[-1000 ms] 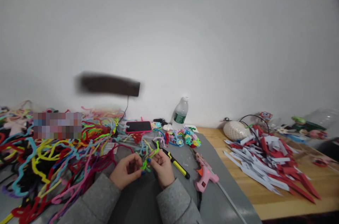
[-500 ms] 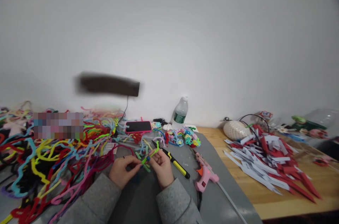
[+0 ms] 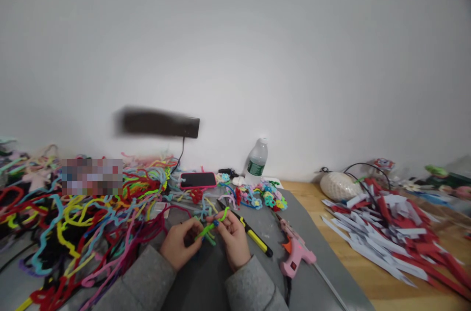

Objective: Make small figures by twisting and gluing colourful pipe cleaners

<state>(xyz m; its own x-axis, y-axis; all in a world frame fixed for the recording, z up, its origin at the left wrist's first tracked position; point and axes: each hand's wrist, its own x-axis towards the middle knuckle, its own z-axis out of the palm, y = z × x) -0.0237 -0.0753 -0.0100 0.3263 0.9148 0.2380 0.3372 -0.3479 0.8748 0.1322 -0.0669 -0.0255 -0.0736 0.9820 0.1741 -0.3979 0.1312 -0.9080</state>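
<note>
Between my two hands is a bright green pipe cleaner (image 3: 206, 229), bent, with one tip sticking up past the right fingers. My left hand (image 3: 181, 242) pinches its lower left part between thumb and fingers. Higher up, my right hand (image 3: 232, 237) grips the same green stem, and a small dark blue bit (image 3: 216, 222) shows at those fingertips. Other pale green pipe cleaners lie just behind and below the fingers. A yellow and black utility knife (image 3: 257, 242) rests right of my right hand.
A heap of coloured pipe cleaners (image 3: 66, 222) covers the left side. Behind are a phone (image 3: 198, 180), a water bottle (image 3: 256, 161) and small pipe-cleaner flowers (image 3: 270, 199). A pink glue gun (image 3: 296, 252) lies right, with red and white paper strips (image 3: 390, 232) beyond.
The whole view has shifted slightly, so things sit a little further right and lower. My left fingers have curled more around the green pipe cleaner; both hands stay on it.
</note>
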